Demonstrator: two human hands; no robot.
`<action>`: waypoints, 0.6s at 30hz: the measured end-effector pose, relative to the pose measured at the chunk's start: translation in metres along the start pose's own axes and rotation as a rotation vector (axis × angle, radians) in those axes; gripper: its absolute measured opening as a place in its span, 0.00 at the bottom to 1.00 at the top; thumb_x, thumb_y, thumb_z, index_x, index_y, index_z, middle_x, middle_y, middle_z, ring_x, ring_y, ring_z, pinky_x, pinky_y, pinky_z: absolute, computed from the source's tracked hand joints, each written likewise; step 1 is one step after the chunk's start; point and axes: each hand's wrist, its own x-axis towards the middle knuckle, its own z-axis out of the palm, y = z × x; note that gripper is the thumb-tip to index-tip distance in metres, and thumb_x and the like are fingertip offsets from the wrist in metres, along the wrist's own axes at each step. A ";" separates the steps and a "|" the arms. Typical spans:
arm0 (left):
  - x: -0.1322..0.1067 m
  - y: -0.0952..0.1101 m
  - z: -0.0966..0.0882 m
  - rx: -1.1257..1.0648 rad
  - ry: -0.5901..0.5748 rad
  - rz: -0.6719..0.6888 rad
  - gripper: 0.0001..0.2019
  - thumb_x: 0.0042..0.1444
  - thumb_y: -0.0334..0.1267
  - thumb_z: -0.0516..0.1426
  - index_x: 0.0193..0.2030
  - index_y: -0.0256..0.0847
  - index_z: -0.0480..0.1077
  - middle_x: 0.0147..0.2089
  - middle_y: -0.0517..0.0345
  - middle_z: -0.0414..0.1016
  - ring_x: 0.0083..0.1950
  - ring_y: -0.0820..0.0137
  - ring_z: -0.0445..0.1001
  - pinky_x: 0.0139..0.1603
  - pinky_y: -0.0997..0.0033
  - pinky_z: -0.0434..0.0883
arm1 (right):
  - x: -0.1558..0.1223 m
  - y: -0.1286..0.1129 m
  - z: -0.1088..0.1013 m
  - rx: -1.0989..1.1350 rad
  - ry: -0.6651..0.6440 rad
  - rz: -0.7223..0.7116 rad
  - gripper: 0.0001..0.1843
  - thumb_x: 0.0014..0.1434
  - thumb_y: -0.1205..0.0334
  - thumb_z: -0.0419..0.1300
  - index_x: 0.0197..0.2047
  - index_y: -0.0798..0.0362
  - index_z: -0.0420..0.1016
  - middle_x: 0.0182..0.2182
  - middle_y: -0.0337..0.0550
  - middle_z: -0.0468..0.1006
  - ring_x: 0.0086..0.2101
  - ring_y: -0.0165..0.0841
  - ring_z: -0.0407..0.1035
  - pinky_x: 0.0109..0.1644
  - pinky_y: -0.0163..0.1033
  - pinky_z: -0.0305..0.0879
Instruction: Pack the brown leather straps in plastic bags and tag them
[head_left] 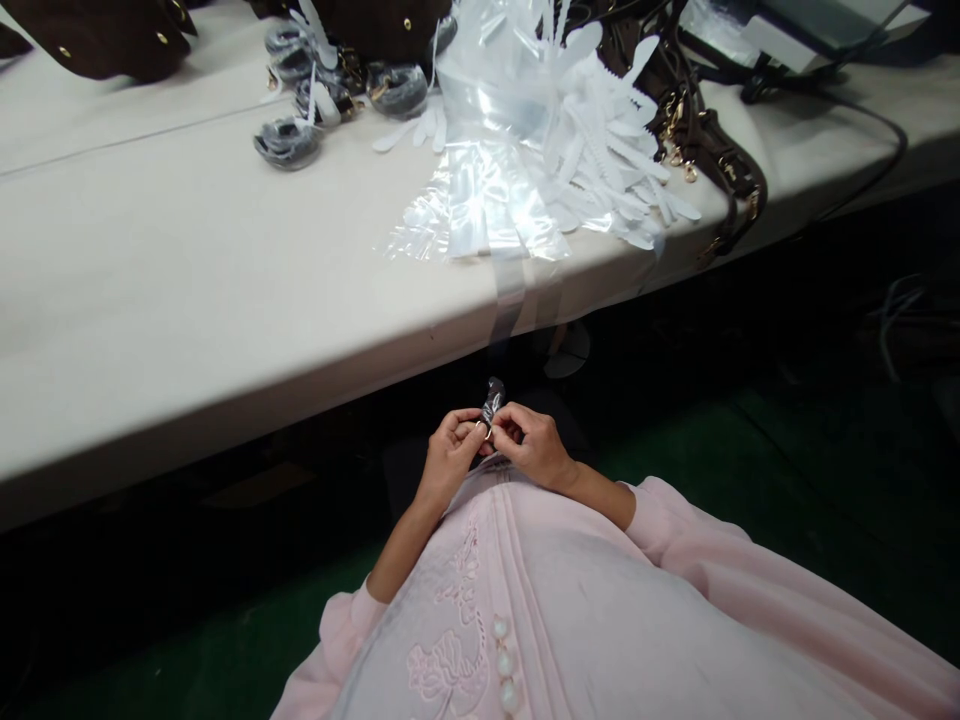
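Note:
Close to my body, below the table edge, my left hand (454, 450) and my right hand (534, 446) meet with fingers pinched. Between them is a dark brown strap wrapped in clear plastic (493, 398), its wrapped end sticking up above the fingertips. A small gold-coloured metal piece shows at the fingertips of both hands; its exact shape is too small to tell. The fingers hide the lower part of the strap.
On the pale table (187, 270) lie clear plastic bags (487, 190), a heap of white plastic strips (611, 150), dark straps with gold hardware (724, 165) and wrapped strap coils (286, 143). Dark brown bags (105, 38) stand farther back. A black cable (892, 130) hangs at right.

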 end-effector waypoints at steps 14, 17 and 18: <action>-0.003 0.022 -0.005 -0.471 -0.035 -0.086 0.09 0.51 0.38 0.67 0.32 0.35 0.72 0.29 0.58 0.72 0.28 0.78 0.65 0.33 0.76 0.66 | -0.013 0.003 0.009 -0.150 -0.030 -0.227 0.05 0.58 0.70 0.53 0.32 0.52 0.69 0.25 0.37 0.71 0.25 0.27 0.64 0.31 0.33 0.60; -0.004 0.022 0.001 -0.253 0.075 0.037 0.10 0.52 0.39 0.66 0.36 0.35 0.73 0.30 0.57 0.75 0.29 0.76 0.69 0.32 0.76 0.67 | -0.008 -0.009 0.002 -0.055 0.110 -0.222 0.04 0.59 0.70 0.55 0.35 0.52 0.69 0.29 0.39 0.72 0.28 0.28 0.66 0.33 0.34 0.65; -0.005 0.021 0.003 -0.160 0.119 0.080 0.10 0.52 0.40 0.66 0.37 0.36 0.74 0.30 0.56 0.76 0.29 0.75 0.70 0.33 0.76 0.67 | -0.004 -0.013 -0.002 -0.024 0.160 -0.217 0.04 0.60 0.69 0.56 0.37 0.52 0.70 0.31 0.40 0.73 0.29 0.29 0.67 0.34 0.35 0.67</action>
